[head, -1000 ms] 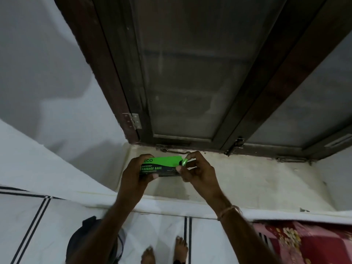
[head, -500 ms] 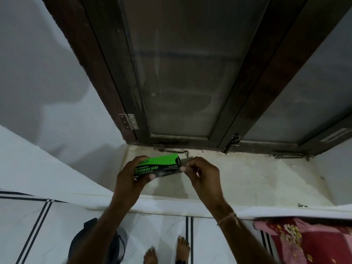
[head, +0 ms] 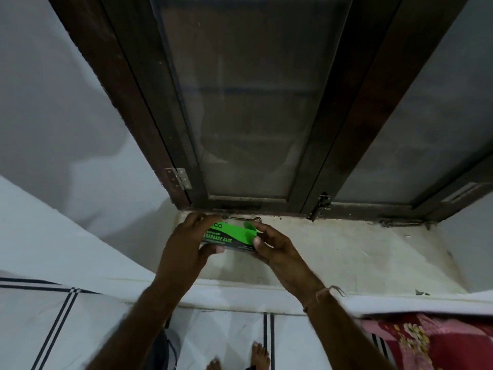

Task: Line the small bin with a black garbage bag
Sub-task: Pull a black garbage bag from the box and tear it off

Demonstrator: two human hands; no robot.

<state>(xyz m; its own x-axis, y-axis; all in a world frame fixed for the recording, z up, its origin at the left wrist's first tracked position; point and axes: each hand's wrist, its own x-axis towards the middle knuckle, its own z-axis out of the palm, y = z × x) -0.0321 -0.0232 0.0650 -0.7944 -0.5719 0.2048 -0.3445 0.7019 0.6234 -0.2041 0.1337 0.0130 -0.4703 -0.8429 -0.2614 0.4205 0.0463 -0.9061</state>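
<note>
At frame centre the box is gripped by the left hand while its end flap, now lifted open, is pinched by the right hand, so a bag can be drawn out.

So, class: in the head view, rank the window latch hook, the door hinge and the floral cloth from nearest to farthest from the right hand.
From the right hand:
1. Window latch hook, just above it on the sill.
2. Door hinge, up and to the left on the frame.
3. Floral cloth, down at the lower right.
</note>
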